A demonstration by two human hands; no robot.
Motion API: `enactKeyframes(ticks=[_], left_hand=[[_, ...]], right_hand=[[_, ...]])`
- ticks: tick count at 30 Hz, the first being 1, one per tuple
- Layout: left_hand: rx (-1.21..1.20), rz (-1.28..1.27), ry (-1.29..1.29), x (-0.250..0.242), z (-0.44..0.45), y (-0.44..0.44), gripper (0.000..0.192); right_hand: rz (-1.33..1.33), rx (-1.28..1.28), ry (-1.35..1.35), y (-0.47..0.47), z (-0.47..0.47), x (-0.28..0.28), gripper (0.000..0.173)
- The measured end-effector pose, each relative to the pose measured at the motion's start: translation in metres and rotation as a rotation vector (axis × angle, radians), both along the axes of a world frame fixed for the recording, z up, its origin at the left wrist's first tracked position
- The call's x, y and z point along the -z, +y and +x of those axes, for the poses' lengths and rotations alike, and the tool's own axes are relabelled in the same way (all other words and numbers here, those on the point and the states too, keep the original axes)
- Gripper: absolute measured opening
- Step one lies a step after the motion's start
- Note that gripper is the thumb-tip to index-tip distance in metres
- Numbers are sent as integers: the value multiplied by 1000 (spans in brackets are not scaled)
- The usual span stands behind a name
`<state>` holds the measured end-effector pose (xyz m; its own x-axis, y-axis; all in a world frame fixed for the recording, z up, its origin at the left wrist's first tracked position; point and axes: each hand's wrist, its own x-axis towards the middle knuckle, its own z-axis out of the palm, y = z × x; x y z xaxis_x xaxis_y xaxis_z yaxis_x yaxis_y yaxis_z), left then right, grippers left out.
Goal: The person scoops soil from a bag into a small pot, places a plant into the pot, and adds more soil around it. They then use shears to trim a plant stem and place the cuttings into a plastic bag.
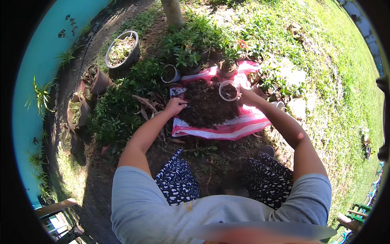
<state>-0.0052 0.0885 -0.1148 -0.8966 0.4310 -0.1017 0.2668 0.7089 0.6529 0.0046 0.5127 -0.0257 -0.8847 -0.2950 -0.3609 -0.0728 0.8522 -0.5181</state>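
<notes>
Dark soil (207,106) lies heaped on a red and white striped plastic sheet (222,132) on the ground before me. At the heap's left edge is my left hand (175,106), fingers bent down; a small part of something thin shows at its fingertips, too little to name. My right hand (247,97) grips a clear plastic cup (225,97) by its right side, above the heap's upper right part. Some soil sits inside the cup. Just beyond the sheet's far edge stand a potted plant (228,65) and a pale pot (170,74).
A large grey pot (134,53) with cut greenery stands at upper left, near a tree trunk (172,13). Clay pots (100,81) line the left side beside a turquoise wall (27,100). Dry leaves (146,103) lie left of the sheet; sunlit grass (344,122) spreads right.
</notes>
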Motion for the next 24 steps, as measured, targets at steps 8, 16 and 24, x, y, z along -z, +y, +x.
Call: enactKeyframes(ticks=[8,16,24], left_hand=[[-62,78,-255,-14,-7,-5,28],[-12,58,-146,-12,-3,-6,29],[-6,10,-162,-16,0,-4,32]], right_hand=[[101,-166,720,-56,-22,-90,16],[184,-474,605,-142,-20,4,15],[299,-461,609,-161,-24,36,18]])
